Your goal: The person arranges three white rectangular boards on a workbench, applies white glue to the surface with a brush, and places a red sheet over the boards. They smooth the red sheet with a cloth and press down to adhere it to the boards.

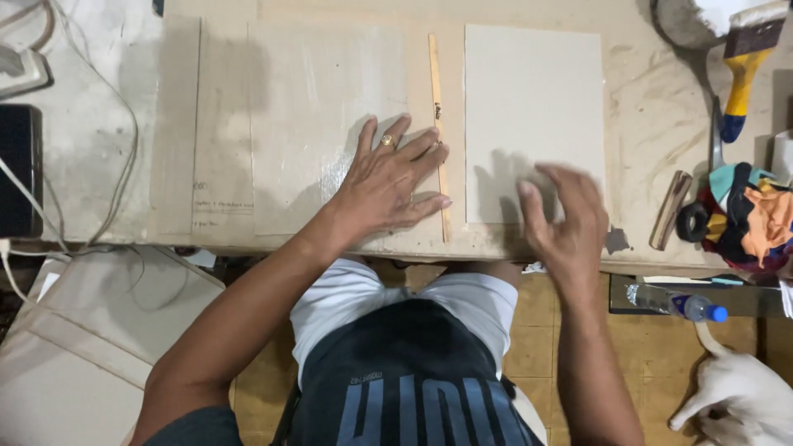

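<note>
My left hand (388, 182) lies flat, fingers spread, on a wide grey board (273, 124) on the workbench; a ring shows on one finger. Its fingertips reach a thin wooden strip (438, 124) that runs from the far side to the near edge between two boards. My right hand (566, 219) hovers blurred over the near right corner of a smaller pale rectangular board (533, 107), fingers apart, holding nothing.
A paintbrush with a yellow and blue handle (742, 70) lies at the far right. Crumpled colourful cloth (747, 215) and a wooden-handled tool (669, 211) sit by the right edge. A plastic bottle (677, 304) lies below. Cables and a dark box (18, 169) are left. A white animal (739, 392) lies on the floor.
</note>
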